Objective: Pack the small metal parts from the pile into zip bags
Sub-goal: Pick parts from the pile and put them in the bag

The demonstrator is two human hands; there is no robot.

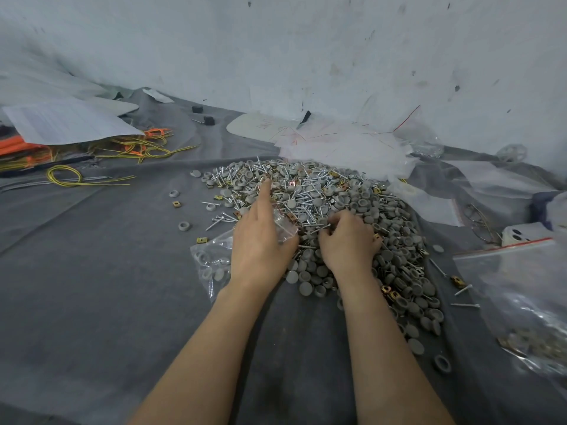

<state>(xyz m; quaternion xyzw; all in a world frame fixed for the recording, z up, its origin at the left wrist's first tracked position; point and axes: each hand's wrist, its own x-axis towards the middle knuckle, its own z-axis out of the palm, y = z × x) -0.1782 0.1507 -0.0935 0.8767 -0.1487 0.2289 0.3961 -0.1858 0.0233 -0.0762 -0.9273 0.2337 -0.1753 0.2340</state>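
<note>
Small metal parts (322,194) lie heaped in one broad pile on a grey cloth (92,286), towards its far right side and close to the white wall (306,41). The heap mixes silver screws (310,210), round grey caps (408,302) and brass-coloured square clips (387,292). A few strays sit apart on the cloth to the left of it, among them a grey ring-shaped cap (184,226) and a single clip (176,204).

The left hand (260,240) lies at the near left edge of the heap. Its index finger stretches straight out over the parts, and the rest of the hand grips the crumpled mouth of a clear zip bag (211,265). This bag lies flat on the cloth under and to the left of the hand, with some caps and a screw or two inside.

The right hand (346,237) sits just beside it on the heap, palm down. Its fingers are curled into the parts and closed about a few screws at the fingertips.

Along the far edge, behind the heap, is a loose stack of empty clear bags (337,142) with red zip strips. At the right edge lie filled bags (527,320), the nearest showing its red strip and parts inside.

On the far left of the cloth are loops of yellow-green wire (76,176), something orange (18,147) and a printed paper sheet (67,121) lying partly over them. Two small black blocks (208,120) rest near the wall.
</note>
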